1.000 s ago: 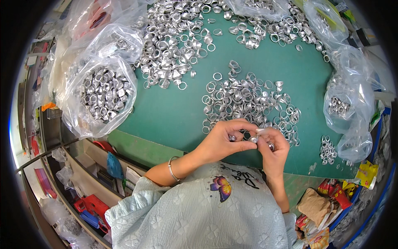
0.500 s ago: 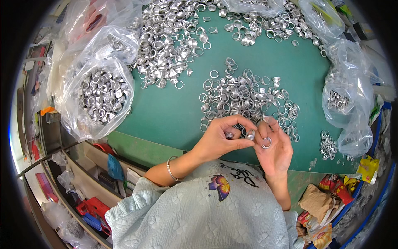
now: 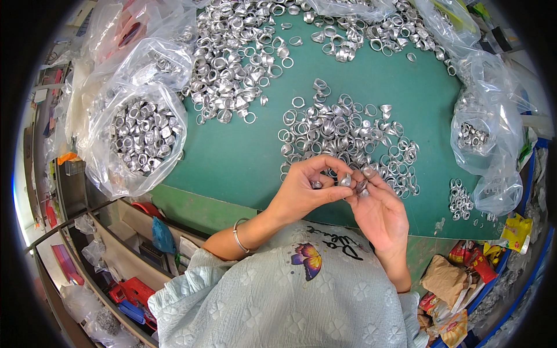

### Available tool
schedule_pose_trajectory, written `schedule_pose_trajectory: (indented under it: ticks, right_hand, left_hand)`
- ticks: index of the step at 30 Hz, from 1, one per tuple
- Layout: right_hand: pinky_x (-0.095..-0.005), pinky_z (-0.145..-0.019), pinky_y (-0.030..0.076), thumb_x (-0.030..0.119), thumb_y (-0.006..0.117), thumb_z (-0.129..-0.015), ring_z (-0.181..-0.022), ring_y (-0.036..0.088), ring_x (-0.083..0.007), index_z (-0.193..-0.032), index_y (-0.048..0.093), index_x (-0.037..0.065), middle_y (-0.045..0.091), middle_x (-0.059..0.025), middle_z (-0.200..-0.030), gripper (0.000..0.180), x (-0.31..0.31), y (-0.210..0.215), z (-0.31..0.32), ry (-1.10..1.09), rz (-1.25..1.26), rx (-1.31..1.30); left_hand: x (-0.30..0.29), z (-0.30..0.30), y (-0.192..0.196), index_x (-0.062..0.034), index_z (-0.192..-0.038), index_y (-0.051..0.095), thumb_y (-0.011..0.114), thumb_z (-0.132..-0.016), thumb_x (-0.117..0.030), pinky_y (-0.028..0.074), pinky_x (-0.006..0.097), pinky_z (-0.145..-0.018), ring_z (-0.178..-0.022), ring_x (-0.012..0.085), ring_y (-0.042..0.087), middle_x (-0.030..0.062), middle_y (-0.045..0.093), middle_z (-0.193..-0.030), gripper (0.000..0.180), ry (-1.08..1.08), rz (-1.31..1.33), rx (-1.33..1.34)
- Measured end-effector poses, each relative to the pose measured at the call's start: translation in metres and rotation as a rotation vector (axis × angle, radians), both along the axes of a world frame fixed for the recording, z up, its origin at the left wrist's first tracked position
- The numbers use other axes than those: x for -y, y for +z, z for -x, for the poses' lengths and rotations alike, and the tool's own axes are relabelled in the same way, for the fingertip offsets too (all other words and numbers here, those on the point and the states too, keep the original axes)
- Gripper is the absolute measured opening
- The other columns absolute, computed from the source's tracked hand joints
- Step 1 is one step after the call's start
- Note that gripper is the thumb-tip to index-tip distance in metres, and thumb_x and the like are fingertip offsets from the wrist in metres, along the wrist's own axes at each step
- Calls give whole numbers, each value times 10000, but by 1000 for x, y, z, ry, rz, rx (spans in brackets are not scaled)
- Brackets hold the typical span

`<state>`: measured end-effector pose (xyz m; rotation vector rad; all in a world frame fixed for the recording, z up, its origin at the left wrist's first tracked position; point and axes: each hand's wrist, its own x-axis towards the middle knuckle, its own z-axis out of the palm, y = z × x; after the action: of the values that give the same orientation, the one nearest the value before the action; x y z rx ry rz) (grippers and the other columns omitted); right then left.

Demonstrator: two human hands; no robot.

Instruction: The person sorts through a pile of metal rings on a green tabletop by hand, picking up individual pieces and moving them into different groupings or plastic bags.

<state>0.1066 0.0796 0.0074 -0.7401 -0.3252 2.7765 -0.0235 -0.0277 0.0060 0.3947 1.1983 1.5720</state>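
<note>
Both hands up close over the near edge of the green table, working small silver rings. Left hand pinching one ring between thumb and forefinger, fingers narrow and closed on it, another ring tucked just behind the pinch. Right hand half-open, palm up, a ring or two resting at the fingertips right beside that pinch.

Probably checking or pairing pieces one at a time. Best kept low and right over the loose pile just beyond the fingertips, so a dropped ring lands with its own kind. Light pinch on the rim, roll rather than squeeze, looks like thin metal. Bagged rings far out to the left of the grip, more heaped well beyond.
</note>
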Motion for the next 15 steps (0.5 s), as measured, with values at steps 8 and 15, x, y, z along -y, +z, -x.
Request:
schedule_pose_trajectory:
  ticks: [8,15]
  right_hand:
    - [-357,-936,346,108,484,-874,-1065,477,-215,-1110,453,42,502,-70,-1056,248,5,5,-1,26,-263,-73]
    - [-379,-953,370,83,499,-868,-1070,493,-226,-1128,435,22,505,-96,-1085,274,6,8,-4,26,-389,-53]
  left_hand:
    - [4,3,1,-1,-946,561,659,-711,17,341,150,-547,-616,-5,489,-7,556,-821,255,-26,11,-33]
    - [5,4,1,-6,-939,561,680,-700,3,302,147,-514,-577,-18,416,-30,509,-784,267,-25,-12,-65]
